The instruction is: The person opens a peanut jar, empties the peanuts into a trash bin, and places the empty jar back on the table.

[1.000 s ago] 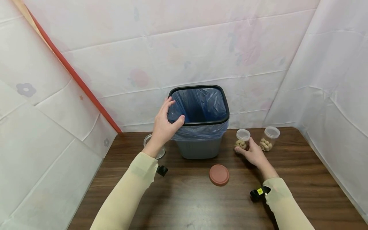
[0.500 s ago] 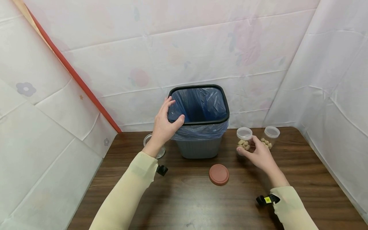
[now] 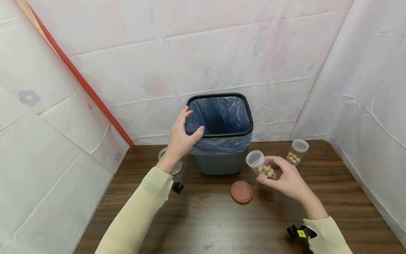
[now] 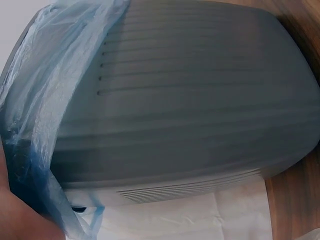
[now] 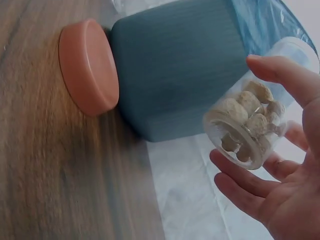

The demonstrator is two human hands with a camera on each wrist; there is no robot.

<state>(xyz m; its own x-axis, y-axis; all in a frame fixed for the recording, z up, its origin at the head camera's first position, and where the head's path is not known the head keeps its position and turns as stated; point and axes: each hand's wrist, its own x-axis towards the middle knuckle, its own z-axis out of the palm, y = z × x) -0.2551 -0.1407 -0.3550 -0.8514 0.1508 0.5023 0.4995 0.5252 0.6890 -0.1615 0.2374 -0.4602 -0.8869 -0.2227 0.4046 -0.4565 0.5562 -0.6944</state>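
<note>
My left hand [image 3: 182, 137] holds the left front corner of a grey trash can [image 3: 219, 164], thumb and fingers over its black rim. A blue bag [image 4: 60, 80] lines the can and hangs over the rim. With thumb and fingers, my right hand [image 3: 287, 178] grips a clear plastic jar [image 3: 264, 169] of pale nuts [image 5: 250, 107]. The jar is raised off the table, its translucent white top tilted left toward the can. A second clear jar [image 3: 297, 152] with similar nuts stands upright behind the right hand.
A round reddish lid [image 3: 241, 192] lies on the wooden table [image 3: 203, 225] in front of the can. Behind the left wrist, a clear round piece [image 3: 177, 167] is partly hidden. White sheeting [image 3: 222, 53] closes off the back and sides.
My right hand has lifted the jar from the table, brought it left and nearer me, and tipped its top toward the can. The left hand has stayed at the rim.
</note>
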